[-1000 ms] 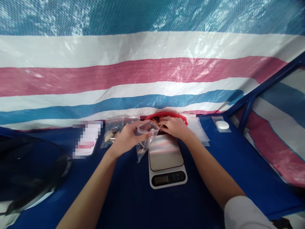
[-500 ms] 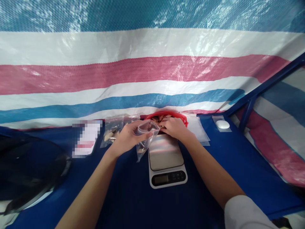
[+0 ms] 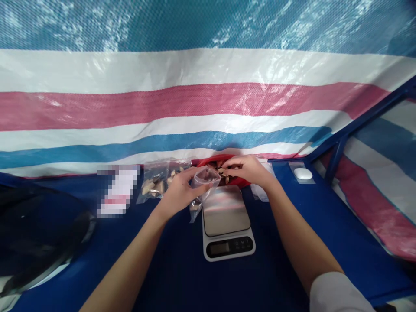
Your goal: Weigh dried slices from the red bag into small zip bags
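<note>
My left hand (image 3: 180, 193) grips a clear plastic bag (image 3: 206, 186) by its upper part, with its mouth spread wide. A few pale pieces lie in the bag's lower corner. Just right of the bag mouth, my right hand (image 3: 251, 171) is over a red container (image 3: 203, 163) of brown dried slices (image 3: 229, 177). Its thumb and fingers pinch together around what looks like a small dried slice. Below both hands lies a white kitchen scale (image 3: 227, 212) with a steel plate, its display dark.
Filled clear bags (image 3: 152, 186) of pale pieces lie left of my left hand. Flat plastic bags (image 3: 260, 193) lie under my right wrist. A white oval object (image 3: 303, 173) rests far right, and a black round thing (image 3: 42, 234) stands left. Striped sheeting (image 3: 195, 104) hangs behind the blue table (image 3: 175, 268).
My right hand has lifted a little and shifted right from inside the red container, showing more slices. My left hand and the clear bag have moved slightly right.
</note>
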Available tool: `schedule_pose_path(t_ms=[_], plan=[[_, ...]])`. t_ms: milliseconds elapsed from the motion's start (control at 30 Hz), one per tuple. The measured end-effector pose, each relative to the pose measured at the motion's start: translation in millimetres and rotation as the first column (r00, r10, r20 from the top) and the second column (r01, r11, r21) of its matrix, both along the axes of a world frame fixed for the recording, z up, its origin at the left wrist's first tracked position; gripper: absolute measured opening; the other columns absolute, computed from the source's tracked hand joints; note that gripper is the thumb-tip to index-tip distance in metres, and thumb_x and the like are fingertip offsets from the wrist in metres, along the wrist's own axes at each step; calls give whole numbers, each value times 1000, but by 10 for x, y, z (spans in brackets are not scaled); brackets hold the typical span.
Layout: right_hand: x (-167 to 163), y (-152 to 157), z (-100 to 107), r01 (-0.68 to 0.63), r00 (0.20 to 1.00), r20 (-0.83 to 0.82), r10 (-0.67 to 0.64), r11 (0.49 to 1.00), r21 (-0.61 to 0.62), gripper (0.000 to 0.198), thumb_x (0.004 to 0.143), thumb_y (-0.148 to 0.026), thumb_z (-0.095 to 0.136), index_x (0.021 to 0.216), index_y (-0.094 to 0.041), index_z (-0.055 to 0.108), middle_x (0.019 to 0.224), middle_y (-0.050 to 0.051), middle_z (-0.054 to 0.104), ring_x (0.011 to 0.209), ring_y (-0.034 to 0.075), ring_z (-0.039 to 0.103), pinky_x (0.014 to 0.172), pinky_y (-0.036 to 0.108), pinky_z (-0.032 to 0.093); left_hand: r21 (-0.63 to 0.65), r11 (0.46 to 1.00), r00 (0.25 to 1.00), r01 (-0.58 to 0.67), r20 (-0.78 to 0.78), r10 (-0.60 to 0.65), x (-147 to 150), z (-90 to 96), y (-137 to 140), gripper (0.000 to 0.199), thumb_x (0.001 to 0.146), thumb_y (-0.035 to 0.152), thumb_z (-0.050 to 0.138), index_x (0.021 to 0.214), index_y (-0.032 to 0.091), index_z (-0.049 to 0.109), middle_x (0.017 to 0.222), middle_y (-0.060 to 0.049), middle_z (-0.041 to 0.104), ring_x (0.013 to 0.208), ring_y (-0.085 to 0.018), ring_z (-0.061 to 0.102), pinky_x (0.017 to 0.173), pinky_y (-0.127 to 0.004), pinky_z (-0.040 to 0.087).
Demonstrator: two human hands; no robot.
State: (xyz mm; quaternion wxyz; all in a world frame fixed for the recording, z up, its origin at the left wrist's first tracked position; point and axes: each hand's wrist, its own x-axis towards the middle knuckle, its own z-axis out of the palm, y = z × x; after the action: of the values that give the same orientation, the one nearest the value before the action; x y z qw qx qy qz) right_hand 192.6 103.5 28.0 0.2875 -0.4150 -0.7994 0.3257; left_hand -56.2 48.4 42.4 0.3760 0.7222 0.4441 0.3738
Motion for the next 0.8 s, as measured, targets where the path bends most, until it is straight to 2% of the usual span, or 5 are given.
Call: schedule_pose_path(t_ms=[133, 267, 400, 567, 800], plan=[[36, -95, 155, 23, 991, -134, -19, 999, 23, 25, 85, -44, 74, 97, -23, 81, 98, 5, 79, 85, 21, 75, 79, 33, 61, 61, 998, 1000, 22, -14, -21, 62, -7, -13, 33, 87, 44, 72, 114, 25, 76, 114, -5, 77, 101, -26, 72, 97, -39, 57], [-55, -215, 296, -60, 983, -170, 66, 997, 40, 23, 86, -43, 74, 96, -24, 81, 98, 3, 79, 86, 21, 75, 80, 33, 61, 125, 992, 999, 22, -38, -17, 126, -70, -21, 39, 85, 37, 75, 121, 24, 72, 123, -8, 74, 113, -28, 68, 103, -42, 53], [-202, -305, 361, -133, 987, -85, 140, 988, 78, 14, 89, -33, 71, 95, -25, 81, 95, 1, 80, 83, 18, 74, 77, 28, 59, 160, 987, 1000, 26, -18, -23, 171, -121, -35, 40, 84, 32, 76, 122, 21, 70, 123, -10, 72, 115, -28, 67, 103, -43, 51], [-317, -344, 374, -130, 990, 64, 123, 982, 135, 12, 89, -26, 70, 92, -29, 81, 96, -3, 80, 93, 20, 73, 87, 28, 57, 170, 984, 999, 54, -10, -53, 186, -101, -53, 31, 85, 28, 74, 115, 22, 72, 118, -9, 73, 109, -26, 68, 99, -42, 53], [-264, -323, 350, -148, 989, -12, 150, 983, 107, 16, 88, -24, 72, 101, -29, 81, 107, -1, 79, 102, 22, 72, 90, 28, 58, 165, 986, 1000, 27, -10, -26, 155, -130, -27, 32, 85, 29, 74, 115, 19, 73, 121, -10, 73, 108, -27, 69, 99, -42, 54]])
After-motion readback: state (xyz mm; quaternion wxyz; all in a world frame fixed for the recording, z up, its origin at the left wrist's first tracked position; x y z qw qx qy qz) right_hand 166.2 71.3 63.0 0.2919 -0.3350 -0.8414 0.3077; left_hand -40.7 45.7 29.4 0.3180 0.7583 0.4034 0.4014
